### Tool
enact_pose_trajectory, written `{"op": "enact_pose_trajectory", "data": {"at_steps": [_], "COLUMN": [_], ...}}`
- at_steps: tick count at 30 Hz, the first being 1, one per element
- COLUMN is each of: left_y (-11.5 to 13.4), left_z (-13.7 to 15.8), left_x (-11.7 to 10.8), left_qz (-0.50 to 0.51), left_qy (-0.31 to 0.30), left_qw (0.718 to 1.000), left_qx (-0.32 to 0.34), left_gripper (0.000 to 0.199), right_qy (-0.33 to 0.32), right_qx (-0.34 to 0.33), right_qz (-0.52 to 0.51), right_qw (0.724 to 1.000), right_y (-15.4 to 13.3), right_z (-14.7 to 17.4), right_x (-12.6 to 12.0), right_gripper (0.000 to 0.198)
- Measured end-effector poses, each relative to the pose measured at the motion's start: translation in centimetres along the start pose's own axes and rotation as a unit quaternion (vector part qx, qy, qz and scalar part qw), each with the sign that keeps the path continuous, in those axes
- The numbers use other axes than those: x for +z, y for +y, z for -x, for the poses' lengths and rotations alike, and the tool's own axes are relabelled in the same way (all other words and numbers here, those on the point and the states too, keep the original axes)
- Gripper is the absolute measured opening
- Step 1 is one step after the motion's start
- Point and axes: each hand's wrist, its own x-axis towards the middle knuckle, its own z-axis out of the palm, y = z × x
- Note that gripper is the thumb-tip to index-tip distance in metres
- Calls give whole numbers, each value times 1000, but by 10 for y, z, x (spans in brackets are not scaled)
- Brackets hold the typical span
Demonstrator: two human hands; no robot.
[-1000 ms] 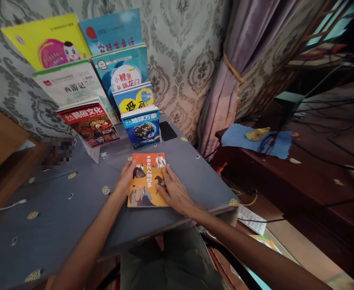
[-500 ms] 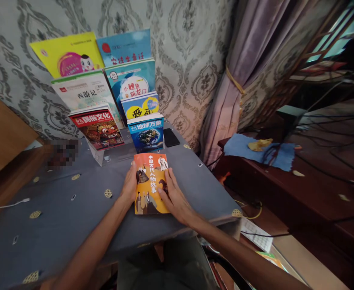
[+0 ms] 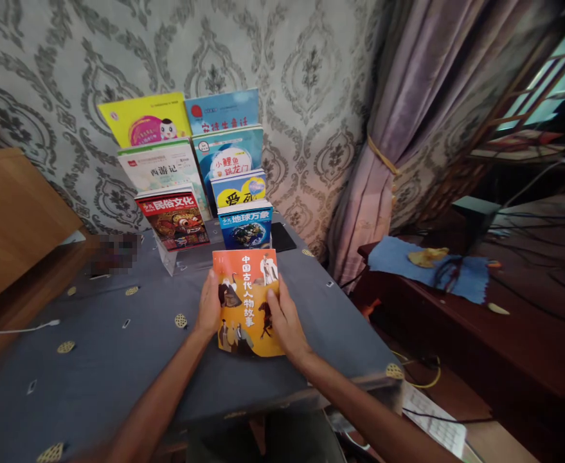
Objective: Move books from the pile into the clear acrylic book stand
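An orange book with white Chinese characters and drawn figures on its cover is held between my two hands, above the near part of the table. My left hand grips its left edge, with the fingers partly behind it. At the right edge, my right hand has its thumb on the cover and the other fingers along the side. Just beyond stands a clear stepped rack of books. Its front row holds a red-covered book on the left and a blue book with a globe on the right.
Behind these are a yellow book and several others. A dark phone-like slab lies right of the rack. A white cable runs in from the left. Beyond the table's right edge, a dark red bench carries a blue cloth.
The orange book has been raised and tilted up toward me, and both hands moved with it. My right thumb has slid up toward the right edge. The camera view has shifted.
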Motion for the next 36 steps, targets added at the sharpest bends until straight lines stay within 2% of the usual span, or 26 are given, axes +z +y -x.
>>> {"op": "enact_pose_trajectory", "data": {"at_steps": [3, 6, 11, 15, 18, 24, 33, 36], "left_y": [9, 11, 0, -2, 4, 16, 19, 19], "left_z": [4, 6, 3, 7, 13, 22, 22, 22], "left_x": [1, -3, -17, -20, -19, -15, -16, -16], "left_qz": [9, 6, -13, -27, -42, -57, -32, -29], "left_qy": [2, 1, 12, -33, -77, -113, -137, -149], "left_qw": [998, 995, 994, 992, 988, 987, 987, 985], "left_qx": [64, 97, 109, 121, 129, 101, 80, 85], "left_gripper": [61, 57, 39, 29, 28, 35, 50, 50], "right_qy": [19, 40, 66, 68, 70, 43, 85, 75], "right_qx": [-36, -74, -123, -150, -160, -175, -158, -154], "right_qz": [-19, -38, -64, -62, -44, -11, 33, 29], "right_qw": [999, 996, 988, 984, 984, 984, 983, 985], "right_y": [-15, -28, -34, -27, -17, 0, 12, 14], "right_z": [-5, -7, -8, -5, -1, 3, 3, 3], "right_x": [5, 8, 11, 9, 5, -2, -4, -4], "right_gripper": [66, 55, 38, 30, 27, 24, 33, 35]}}
